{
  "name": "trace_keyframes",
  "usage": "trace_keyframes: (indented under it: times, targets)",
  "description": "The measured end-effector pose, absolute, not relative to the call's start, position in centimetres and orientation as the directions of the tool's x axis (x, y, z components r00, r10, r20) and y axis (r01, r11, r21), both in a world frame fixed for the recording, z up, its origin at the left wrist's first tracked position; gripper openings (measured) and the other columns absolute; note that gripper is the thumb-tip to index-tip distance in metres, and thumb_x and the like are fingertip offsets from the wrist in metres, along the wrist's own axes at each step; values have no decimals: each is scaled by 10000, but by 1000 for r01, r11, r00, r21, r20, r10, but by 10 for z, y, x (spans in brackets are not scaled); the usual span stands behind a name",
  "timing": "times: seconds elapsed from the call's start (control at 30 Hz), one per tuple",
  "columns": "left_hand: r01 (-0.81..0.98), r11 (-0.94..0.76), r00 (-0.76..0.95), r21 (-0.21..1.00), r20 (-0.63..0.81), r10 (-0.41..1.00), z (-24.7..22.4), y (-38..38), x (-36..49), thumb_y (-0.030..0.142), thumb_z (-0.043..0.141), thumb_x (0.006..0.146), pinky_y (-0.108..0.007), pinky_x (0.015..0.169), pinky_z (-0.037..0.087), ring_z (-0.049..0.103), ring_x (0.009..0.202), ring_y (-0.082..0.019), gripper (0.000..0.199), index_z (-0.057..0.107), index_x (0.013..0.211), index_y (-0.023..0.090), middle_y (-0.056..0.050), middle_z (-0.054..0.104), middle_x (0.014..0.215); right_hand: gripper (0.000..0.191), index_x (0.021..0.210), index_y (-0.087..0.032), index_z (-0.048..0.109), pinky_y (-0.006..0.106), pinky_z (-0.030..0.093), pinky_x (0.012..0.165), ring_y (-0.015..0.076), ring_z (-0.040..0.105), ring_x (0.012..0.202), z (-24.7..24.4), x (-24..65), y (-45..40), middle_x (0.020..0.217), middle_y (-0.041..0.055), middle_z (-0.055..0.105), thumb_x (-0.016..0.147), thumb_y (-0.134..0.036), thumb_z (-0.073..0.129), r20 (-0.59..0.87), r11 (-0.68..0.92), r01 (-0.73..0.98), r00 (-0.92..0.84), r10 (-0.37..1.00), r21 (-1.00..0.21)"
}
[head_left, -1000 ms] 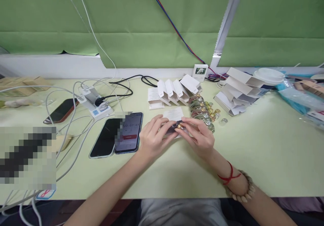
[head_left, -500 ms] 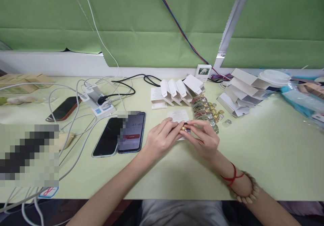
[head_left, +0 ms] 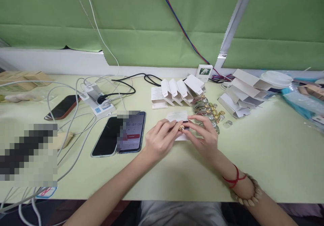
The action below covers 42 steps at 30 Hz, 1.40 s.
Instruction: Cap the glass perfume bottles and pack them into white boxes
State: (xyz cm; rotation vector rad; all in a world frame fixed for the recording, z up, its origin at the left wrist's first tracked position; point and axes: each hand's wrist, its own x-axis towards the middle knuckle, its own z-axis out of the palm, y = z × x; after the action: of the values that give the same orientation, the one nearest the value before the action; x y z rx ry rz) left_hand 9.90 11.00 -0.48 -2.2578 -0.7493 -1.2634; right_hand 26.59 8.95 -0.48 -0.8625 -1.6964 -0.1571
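My left hand (head_left: 161,139) and my right hand (head_left: 204,136) meet over a printed white sheet (head_left: 177,115) on the table. Between their fingertips is a small gold-coloured metal piece (head_left: 181,128), its exact kind too small to tell. Closed fingers of my left hand grip it from the left. The right thumb and fingertips pinch at its right side, near a dark strip partly hidden by the fingers. Just beyond my right hand lies a row of clear round discs (head_left: 202,109) with several small gold and silver metal pieces (head_left: 215,113) beside them.
Folded white boxes (head_left: 177,92) stand behind the sheet, and more open white boxes (head_left: 240,97) are stacked at right. Two phones (head_left: 131,131) lie to the left, near a power strip (head_left: 97,101) with tangled cables. A lidded cup (head_left: 275,79) stands at back right.
My right fingers have lifted and spread slightly, showing more of the gold piece. Both hands have shifted a little to the left, and more of the sheet shows.
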Motion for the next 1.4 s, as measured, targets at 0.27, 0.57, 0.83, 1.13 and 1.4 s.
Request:
trace_keyframes:
  times: [0.27,0.57,0.83,1.13,1.4]
  targets:
    - [608,-782,292,138,877,381,-4,110,102,151,710,728,-282,729,505,569,841,-168,246,666,968,188,-42,625,824,191,1014,-187,611,331,535,872,169,592,1029,-15,264,92,1103,91,616,863,-124,512,763,657,538,-38,645,-529]
    - [525,-814,228,250,880,417,2,110,103,117,674,754,-363,812,527,585,897,-178,187,665,918,206,-13,579,771,231,1097,-228,612,297,502,927,158,602,1032,-15,269,93,1141,52,621,886,-190,526,747,639,596,-94,658,-487]
    - [515,-842,234,161,918,319,1,106,104,58,638,751,-302,725,543,604,804,-154,283,653,983,220,-19,613,784,292,1161,-223,582,265,518,897,169,564,1105,-6,277,97,1184,68,595,870,-232,560,765,676,674,-255,591,-298]
    - [471,-882,413,-9,886,211,-1,105,102,204,704,740,-308,799,526,605,927,-193,317,612,1043,188,-65,635,907,276,1122,-163,555,272,508,908,168,562,1118,-11,274,94,1070,72,654,866,-121,459,802,762,623,-360,476,-173]
    - [350,-897,592,269,678,434,-4,129,92,452,743,660,-509,1058,345,537,1150,-266,846,321,1334,166,-164,552,1222,340,1127,-191,531,357,472,963,188,554,1127,-10,267,88,1099,67,638,791,-141,541,783,746,513,-206,587,-424]
